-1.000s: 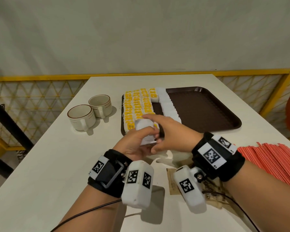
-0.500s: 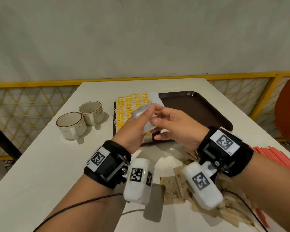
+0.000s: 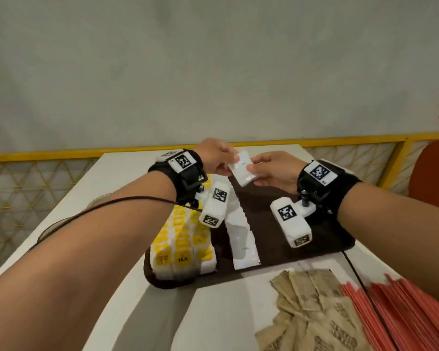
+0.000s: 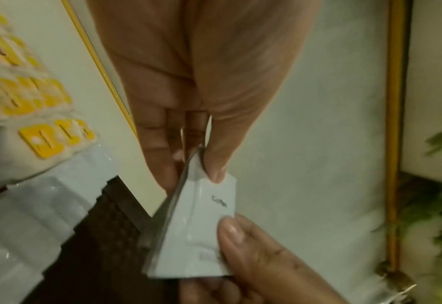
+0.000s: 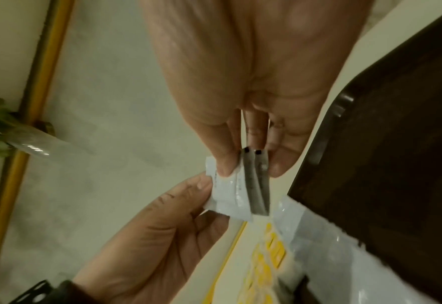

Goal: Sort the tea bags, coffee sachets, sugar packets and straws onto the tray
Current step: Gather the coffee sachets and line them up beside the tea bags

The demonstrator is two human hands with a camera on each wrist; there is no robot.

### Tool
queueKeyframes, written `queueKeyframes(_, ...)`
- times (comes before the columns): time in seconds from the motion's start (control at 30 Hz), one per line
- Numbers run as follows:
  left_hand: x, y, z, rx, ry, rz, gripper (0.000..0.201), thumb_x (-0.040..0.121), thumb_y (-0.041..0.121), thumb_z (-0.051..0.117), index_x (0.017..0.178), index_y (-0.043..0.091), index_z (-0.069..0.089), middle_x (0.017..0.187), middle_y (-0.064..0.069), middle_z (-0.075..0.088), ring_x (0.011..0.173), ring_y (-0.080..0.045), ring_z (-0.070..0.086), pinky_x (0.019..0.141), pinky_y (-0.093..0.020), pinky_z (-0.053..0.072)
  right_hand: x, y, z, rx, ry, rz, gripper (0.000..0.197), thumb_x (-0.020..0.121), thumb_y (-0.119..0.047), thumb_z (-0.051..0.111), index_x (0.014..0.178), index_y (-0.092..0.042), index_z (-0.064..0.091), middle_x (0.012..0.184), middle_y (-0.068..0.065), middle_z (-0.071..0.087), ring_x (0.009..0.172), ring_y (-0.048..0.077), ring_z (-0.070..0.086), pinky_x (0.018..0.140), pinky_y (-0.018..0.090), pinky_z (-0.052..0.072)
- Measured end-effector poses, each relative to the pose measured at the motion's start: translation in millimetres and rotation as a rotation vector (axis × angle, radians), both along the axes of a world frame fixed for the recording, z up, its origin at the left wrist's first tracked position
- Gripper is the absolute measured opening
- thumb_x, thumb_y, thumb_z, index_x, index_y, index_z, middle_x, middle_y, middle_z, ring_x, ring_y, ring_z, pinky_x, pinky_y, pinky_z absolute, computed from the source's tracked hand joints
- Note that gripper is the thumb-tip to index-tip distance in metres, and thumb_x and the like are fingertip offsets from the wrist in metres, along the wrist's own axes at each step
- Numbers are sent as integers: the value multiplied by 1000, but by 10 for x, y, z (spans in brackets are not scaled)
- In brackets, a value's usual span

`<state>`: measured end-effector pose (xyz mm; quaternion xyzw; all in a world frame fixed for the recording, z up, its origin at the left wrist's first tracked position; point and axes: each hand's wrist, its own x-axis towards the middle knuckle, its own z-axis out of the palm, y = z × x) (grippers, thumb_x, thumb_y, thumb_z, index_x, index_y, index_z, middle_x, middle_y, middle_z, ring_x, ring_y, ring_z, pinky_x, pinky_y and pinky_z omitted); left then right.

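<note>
White coffee sachets pinched between left hand and right hand, above brown tray.

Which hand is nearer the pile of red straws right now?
Right. The right hand is on the same side as the red straws; the left hand is farther across. Both hold white sachets above the tray.

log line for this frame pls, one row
phase: placing coffee sachets | left hand: pinches coffee sachets | right hand: pinches same stack | location: above tray far end | on tray: tea bags, sachet row
</note>
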<state>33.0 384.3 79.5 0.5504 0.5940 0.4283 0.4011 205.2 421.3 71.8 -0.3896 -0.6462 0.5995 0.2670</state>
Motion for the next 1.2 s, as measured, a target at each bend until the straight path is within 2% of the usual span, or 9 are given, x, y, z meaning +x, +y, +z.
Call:
queueKeyframes(0.13, -37, 424, -109, -63, 97, 5, 8, 90, 0, 60, 82, 1, 63, 75, -11, 61, 66, -17, 62, 64, -25, 58, -95, 407, -160, 23, -78, -36, 6, 90, 3, 58, 92, -3, 60, 100, 18, 64, 91, 26, 65, 86, 34, 55)
queueKeyframes(0.23, -58, 661, -119, -100, 159, -6, 16, 92, -1, 55, 102, -8, 64, 79, -10, 64, 68, -16, 64, 63, -22, 58, -143, 658, -275, -11, -89, -89, 10, 89, 5, 58, 99, 1, 59, 103, 20, 63, 99, 29, 63, 88, 37, 53)
queueKeyframes(0.33, -119, 882, -137, -143, 326, -70, 21, 88, -3, 58, 106, -2, 68, 86, -7, 69, 72, -11, 67, 77, -24, 57, -179, 840, -390, -87, -71, -99, 8, 90, 7, 55, 88, 0, 60, 94, 17, 62, 97, 28, 61, 85, 35, 53)
queueKeyframes(0.43, -181, 1071, -199, -182, 389, -103, 15, 82, 1, 67, 93, 9, 74, 96, -12, 72, 91, -23, 69, 91, -35, 54, -242, 1013, -510, -101, -82, -87, 11, 90, 5, 56, 85, -2, 62, 91, 15, 63, 100, 29, 62, 94, 40, 50)
queueKeyframes(0.6, -274, 1311, -276, -192, 545, -64, 18, 82, 3, 69, 99, 5, 72, 79, -5, 68, 70, -14, 64, 80, -30, 57, -407, 1195, -652, -38, -208, -99, 7, 89, -6, 63, 84, -10, 63, 85, 10, 61, 79, 21, 61, 85, 36, 56)
queueKeyframes(0.7, -334, 1408, -300, -214, 665, -87, 18, 82, 6, 68, 101, 7, 71, 82, -2, 66, 74, -12, 61, 72, -24, 54, -466, 1255, -713, 55, -290, -123, 8, 86, -9, 68, 80, -14, 65, 81, 5, 63, 77, 18, 60, 86, 35, 54)
queueKeyframes(0.87, -332, 1496, -389, -192, 804, -89, 16, 84, 7, 66, 99, 8, 72, 86, -1, 63, 82, -14, 57, 69, -22, 48, -468, 1295, -796, 166, -414, -134, 27, 81, -13, 70, 98, 8, 70, 81, 10, 59, 77, 20, 55, 78, 32, 51)
queueKeyframes(1.03, -368, 1564, -454, -177, 817, -81, 18, 86, 11, 67, 103, 7, 72, 74, 4, 62, 63, -5, 54, 59, -17, 44, -442, 1264, -771, 133, -399, -117, 5, 78, 0, 67, 81, -3, 64, 77, 14, 51, 70, 23, 47, 67, 32, 44)
queueKeyframes(1.2, -401, 1576, -495, -178, 807, -44, 19, 87, 12, 67, 104, 7, 72, 87, -4, 65, 64, -7, 55, 63, -18, 46, -407, 1285, -802, 130, -380, -104, 10, 77, 2, 72, 77, -5, 65, 79, 17, 63, 72, 25, 60, 83, 41, 56)
